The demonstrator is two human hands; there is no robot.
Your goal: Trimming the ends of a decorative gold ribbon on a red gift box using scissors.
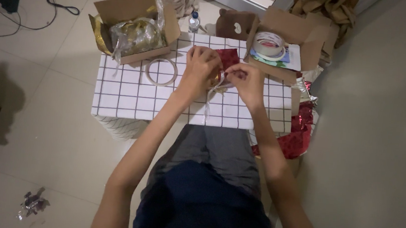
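A small parcel in shiny red foil [228, 58] lies on the white grid-patterned table [128, 97]. Both hands are on it. My left hand [199, 66] covers its left side, fingers pinched on a thin silver ribbon [208, 105] that trails down toward the table's front edge. On the right side, my right hand [243, 78] pinches the same ribbon, close to the left hand. Most of the parcel is hidden under the fingers.
A roll of clear tape [162, 72] lies left of the hands. Behind it stands an open cardboard box [124, 8] of gold foil and cellophane. Another box [285, 27] at the right holds a white tape roll [269, 44]. Red foil [297, 135] hangs off the table's right.
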